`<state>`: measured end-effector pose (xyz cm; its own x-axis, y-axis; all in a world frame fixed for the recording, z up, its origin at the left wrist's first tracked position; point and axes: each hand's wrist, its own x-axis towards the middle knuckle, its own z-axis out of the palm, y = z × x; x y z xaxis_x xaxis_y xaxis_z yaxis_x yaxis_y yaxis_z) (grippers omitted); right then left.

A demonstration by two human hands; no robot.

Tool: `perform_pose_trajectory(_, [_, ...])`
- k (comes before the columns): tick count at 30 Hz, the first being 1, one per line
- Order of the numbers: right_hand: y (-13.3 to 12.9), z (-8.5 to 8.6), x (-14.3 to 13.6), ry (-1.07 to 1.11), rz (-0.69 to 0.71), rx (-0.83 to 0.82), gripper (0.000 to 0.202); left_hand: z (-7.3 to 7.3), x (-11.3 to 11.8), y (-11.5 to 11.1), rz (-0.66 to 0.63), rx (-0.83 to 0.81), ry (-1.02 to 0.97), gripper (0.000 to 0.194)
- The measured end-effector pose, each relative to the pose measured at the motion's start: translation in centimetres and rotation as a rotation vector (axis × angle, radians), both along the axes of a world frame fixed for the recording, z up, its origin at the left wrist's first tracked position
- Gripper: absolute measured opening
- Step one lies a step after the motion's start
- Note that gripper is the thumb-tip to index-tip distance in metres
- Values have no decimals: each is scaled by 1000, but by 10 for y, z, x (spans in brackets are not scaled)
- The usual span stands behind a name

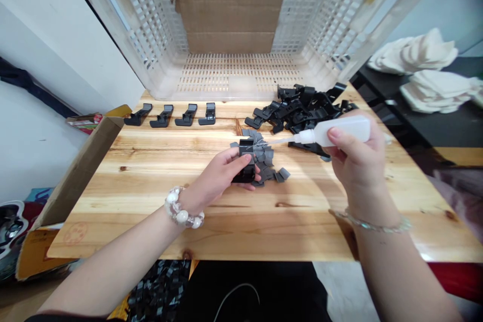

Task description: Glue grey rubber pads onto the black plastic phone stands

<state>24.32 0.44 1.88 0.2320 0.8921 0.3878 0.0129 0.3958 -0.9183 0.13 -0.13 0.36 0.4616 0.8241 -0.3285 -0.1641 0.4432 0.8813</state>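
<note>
My left hand [234,168] is closed around a black plastic part [246,175], thumb on its top, above the middle of the table. In my right hand [358,153] is a white squeeze bottle [345,131] with a long thin nozzle. The bottle lies nearly level, its nozzle pointing left toward the upper end of the black part; whether the tip touches it I cannot tell. Beneath and just right of the part, small grey pads [266,157] are scattered in a loose pile. Both wrists wear bead bracelets.
Several black parts [210,114] with grey tops stand in a row at the back left. A heap of black parts [302,105] lies at the back right. Behind stands a white plastic crate [234,88] on the wooden table [169,146]. White gloves [433,88] are stacked at right.
</note>
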Motion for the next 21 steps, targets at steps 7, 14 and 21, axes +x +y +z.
perform_pose_trajectory(7, [1, 0, -1, 36, 1, 34, 29, 1, 0, -1, -7, 7, 9, 20])
perform_pose_trajectory(14, [2, -2, -1, 10, -15, 30, 30, 3, 1, -1, -18, -12, 6, 19])
perform_pose_trajectory(21, [0, -1, -3, 4, -17, 33, 29, 3, 1, -1, -7, -48, -18, 17])
